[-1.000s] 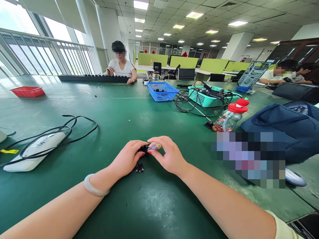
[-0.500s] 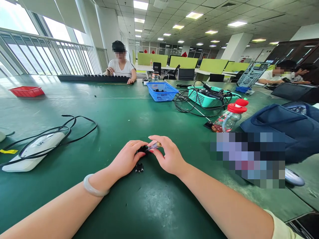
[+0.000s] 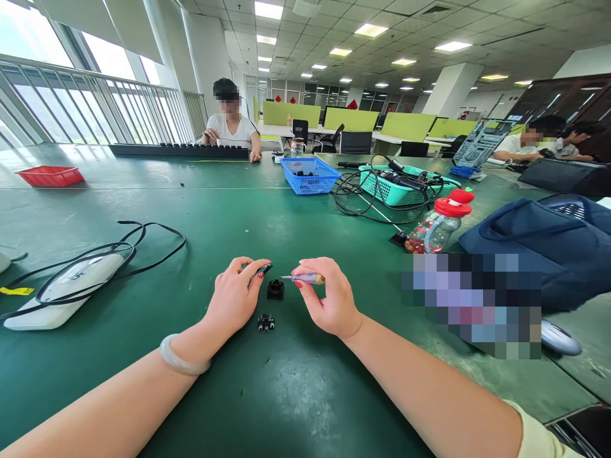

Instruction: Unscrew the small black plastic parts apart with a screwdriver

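My left hand [image 3: 236, 289] pinches a small black part [image 3: 265, 269] between thumb and fingertips, raised off the table. In my right hand [image 3: 329, 299] is a screwdriver [image 3: 308, 278] with a translucent handle, its thin metal tip pointing left. Below the tip, on the green table, lies a square black plastic piece [image 3: 275, 290] with a round opening; neither hand touches it. Nearer to me sits another small black piece [image 3: 266, 323] with light metallic bits along its edge.
Left stands a white device [image 3: 71, 289] wrapped in black cord. Ahead are a blue basket [image 3: 311, 177], a teal basket [image 3: 401, 191] with cables, and a red tray [image 3: 50, 176]. A red-lidded bottle [image 3: 442, 222] and dark blue bag [image 3: 539, 248] are at right. Across the table a person [image 3: 233, 127] sits.
My hands have moved apart. The left now lifts a small black part away, the square black piece lies uncovered between them, and the screwdriver has shifted right and turned more level.
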A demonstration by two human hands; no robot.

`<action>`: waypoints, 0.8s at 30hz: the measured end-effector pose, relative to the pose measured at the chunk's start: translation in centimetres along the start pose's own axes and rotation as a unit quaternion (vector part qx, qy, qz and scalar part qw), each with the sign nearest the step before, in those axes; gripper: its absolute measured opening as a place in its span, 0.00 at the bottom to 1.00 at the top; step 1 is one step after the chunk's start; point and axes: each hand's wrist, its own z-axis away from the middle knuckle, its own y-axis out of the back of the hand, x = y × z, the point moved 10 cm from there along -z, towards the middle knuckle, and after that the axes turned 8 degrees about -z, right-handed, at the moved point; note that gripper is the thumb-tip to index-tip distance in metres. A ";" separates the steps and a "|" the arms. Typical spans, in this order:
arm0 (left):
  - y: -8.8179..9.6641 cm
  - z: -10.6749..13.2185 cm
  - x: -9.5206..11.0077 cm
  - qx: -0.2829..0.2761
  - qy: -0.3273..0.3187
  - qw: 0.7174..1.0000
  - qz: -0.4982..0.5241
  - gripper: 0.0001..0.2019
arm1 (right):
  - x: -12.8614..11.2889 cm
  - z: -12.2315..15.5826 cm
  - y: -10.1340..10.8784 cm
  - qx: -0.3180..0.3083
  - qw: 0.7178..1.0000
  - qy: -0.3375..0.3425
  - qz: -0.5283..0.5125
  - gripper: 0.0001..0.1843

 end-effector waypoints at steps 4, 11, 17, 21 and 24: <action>-0.4 0.1 -0.2 -0.026 0.006 0.998 -0.055 0.20 | 0.4 -0.1 -0.5 -0.023 0.999 -0.019 0.015 0.20; -0.7 0.5 0.1 -0.038 -0.001 0.992 -0.118 0.18 | 0.9 0.0 -0.5 -0.026 0.999 -0.042 0.012 0.19; -0.7 0.3 0.1 -0.020 -0.007 0.996 -0.082 0.19 | 1.1 0.2 -1.2 -0.057 0.997 -0.058 -0.002 0.19; -1.9 0.7 1.9 -0.067 -0.106 0.992 0.007 0.22 | 1.0 0.3 -1.5 -0.074 0.996 -0.051 -0.007 0.19; -3.6 2.1 3.3 -0.158 -0.183 0.969 0.053 0.25 | 1.0 0.2 -1.4 -0.072 0.996 -0.043 -0.011 0.19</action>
